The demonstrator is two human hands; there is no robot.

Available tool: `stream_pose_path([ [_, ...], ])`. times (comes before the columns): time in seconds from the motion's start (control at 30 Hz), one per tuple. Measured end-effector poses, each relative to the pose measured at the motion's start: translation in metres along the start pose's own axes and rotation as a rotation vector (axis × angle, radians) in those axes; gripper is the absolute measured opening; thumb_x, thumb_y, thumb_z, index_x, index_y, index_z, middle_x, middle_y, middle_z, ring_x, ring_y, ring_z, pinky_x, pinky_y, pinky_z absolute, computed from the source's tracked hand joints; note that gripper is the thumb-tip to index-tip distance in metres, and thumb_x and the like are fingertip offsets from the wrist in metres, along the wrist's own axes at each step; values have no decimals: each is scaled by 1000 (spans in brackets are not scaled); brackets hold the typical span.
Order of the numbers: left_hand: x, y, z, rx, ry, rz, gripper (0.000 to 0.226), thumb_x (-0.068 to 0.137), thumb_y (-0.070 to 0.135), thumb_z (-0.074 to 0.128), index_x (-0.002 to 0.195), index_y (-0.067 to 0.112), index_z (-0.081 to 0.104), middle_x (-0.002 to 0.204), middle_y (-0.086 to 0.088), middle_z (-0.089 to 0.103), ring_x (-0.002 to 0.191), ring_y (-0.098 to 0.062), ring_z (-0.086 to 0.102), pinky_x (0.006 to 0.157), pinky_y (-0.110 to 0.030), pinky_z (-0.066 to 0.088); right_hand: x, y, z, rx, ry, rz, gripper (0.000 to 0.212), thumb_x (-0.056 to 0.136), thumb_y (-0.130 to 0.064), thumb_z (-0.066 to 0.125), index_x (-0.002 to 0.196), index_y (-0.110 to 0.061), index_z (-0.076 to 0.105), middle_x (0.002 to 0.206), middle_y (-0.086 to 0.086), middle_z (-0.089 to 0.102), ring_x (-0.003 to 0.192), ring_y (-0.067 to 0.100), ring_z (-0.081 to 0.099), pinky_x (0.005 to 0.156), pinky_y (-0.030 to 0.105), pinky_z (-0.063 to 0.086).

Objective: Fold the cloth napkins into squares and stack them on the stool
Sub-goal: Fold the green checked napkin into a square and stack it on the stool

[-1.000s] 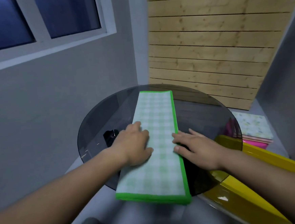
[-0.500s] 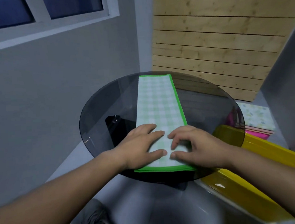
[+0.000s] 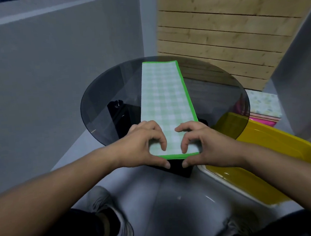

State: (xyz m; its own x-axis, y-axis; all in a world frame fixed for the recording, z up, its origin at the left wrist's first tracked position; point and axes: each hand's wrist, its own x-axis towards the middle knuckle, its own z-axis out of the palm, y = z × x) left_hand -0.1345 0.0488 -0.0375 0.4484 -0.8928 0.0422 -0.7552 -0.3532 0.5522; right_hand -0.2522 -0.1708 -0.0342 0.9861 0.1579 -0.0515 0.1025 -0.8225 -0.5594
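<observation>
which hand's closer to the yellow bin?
Right. The right hand pinches the near-right corner of the green napkin, beside the yellow bin; the left hand pinches its near-left corner, farther off.

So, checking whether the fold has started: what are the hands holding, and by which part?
Both the left hand and right hand pinch the green checked napkin at its near end, one at each corner.
</observation>
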Motion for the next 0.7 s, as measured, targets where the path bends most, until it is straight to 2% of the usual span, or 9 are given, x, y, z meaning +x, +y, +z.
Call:
stream_pose_path([
  [0.13,-2,6,5,-30,25,-22,35,60,52,90,82,39,66,104,18,51,112,-2,43,107,-28,22,-3,-1,6,-15,33,2,27,66,-49,85,80,-35,65,140,-14,42,135,7,31,114,35,30],
  [0.23,-2,7,5,-90,36,-47,32,61,51,90,81,37,70,103,16,54,112,-3,47,111,-34,25,-5,-4,5,6,54,3,20,72,-47,81,78,-34,67,140,-14,44,134,2,32,113,31,31],
  [0.37,-2,6,2,-175,39,-66,35,59,63,83,82,37,73,102,17,57,111,-4,52,106,-45,38,-6,-4,3,6,79,-11,13,79,-44,76,78,-33,69,137,-16,49,131,-1,36,111,28,33],
  [0.53,-1,8,0,-225,36,-67,33,60,62,81,81,37,74,99,17,61,108,-3,57,106,-46,39,-5,-8,-2,-52,103,-45,12,85,-41,71,81,-30,68,131,-17,57,123,-5,46,106,20,37],
  [0.63,1,11,-7,-289,11,-71,27,65,48,88,82,32,74,94,10,67,94,-7,64,94,-39,49,-2,-10,-9,-31,137,-75,10,88,-37,69,85,-27,67,125,-14,62,116,-4,54,100,22,44],
  [0.7,3,15,-16,-338,-1,-82,23,69,31,91,83,26,74,88,8,69,80,-1,63,76,-23,50,0,-12,-16,7,167,-62,9,89,-35,68,84,-28,66,121,-14,64,113,-5,57,97,23,47],
])
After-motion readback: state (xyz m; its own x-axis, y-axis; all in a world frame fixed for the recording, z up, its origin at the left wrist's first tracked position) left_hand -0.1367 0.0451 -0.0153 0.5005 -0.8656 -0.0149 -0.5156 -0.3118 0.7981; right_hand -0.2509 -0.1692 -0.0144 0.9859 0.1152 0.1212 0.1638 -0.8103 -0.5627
